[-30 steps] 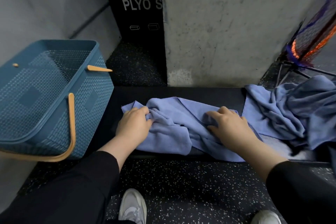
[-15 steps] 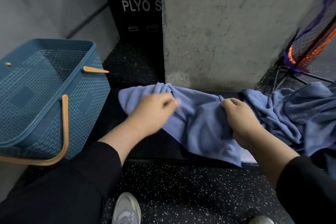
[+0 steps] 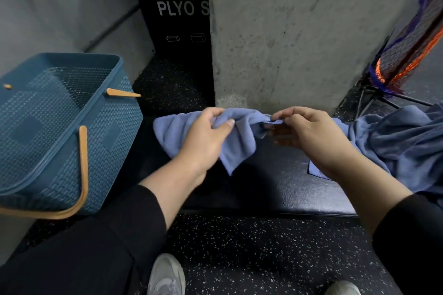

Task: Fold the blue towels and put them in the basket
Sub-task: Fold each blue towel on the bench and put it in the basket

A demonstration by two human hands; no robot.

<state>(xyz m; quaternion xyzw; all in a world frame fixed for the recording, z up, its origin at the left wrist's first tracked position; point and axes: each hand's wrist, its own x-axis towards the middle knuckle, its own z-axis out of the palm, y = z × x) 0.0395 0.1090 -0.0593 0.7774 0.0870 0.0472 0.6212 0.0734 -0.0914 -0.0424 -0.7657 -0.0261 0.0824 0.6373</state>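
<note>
We see left hand (image 3: 203, 136) grip pinching blue towel (image 3: 239, 141) top edge, right hand (image 3: 309, 134) grip pinching same edge, towel lifted over dark desk (image 3: 275, 187). Towel pile (image 3: 402, 141) right. Basket (image 3: 60, 127) left, no towels inside.

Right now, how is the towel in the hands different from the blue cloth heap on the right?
The held towel is lifted off the black bench, gripped by the left hand and pinched by the right hand; the heap lies on the bench, touched by neither hand. The held towel hangs bunched, one corner pointing down; the heap sprawls in loose folds. The heap looks larger. Both are the same blue, and neither is folded.
</note>
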